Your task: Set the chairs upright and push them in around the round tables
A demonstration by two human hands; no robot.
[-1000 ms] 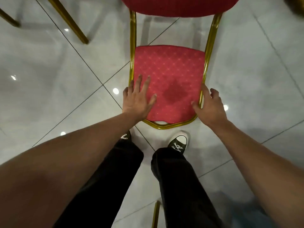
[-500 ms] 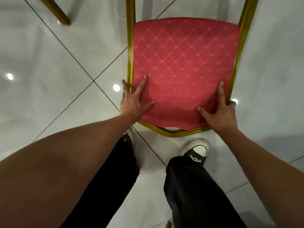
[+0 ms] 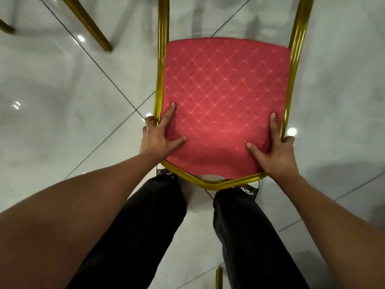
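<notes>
Head view, the only one: left hand [image 3: 155,135] grips the left side of the chair back, forefinger and thumb splayed flat on the fabric, other fingers curled round the gold tube behind; right hand [image 3: 275,152] mirrors it on the right side, forefinger and thumb spread on the pad, remaining fingers wrapped over the rail near the corner. The thing held is a banquet chair w/ red diamond-patterned padded backrest [image 3: 226,101] in a gold-painted metal tube frame [image 3: 160,84], right in front of the person, top edge of the back just above the knees and black trousers [image 3: 145,226], over the glossy grey-white tiled floor [image 3: 62,101]; seat and legs are out of shot, so can't tell if it stands fully upright yet. Handling, as a guess: frame looks stiff and rigid, prob. moderate weight, fine for two hands; glossy tube could be slippery, padding is soft and gives under the fingers, so the load should go thru the tube, not the cushion. Best hold approx. where the hands are, both upper corners of the frame. Smooth tile means legs likely slide easily when pushed. Another gold chair leg [image 3: 89,24] stands top left, well apart. No brand, label or readable writing anywhere.
</notes>
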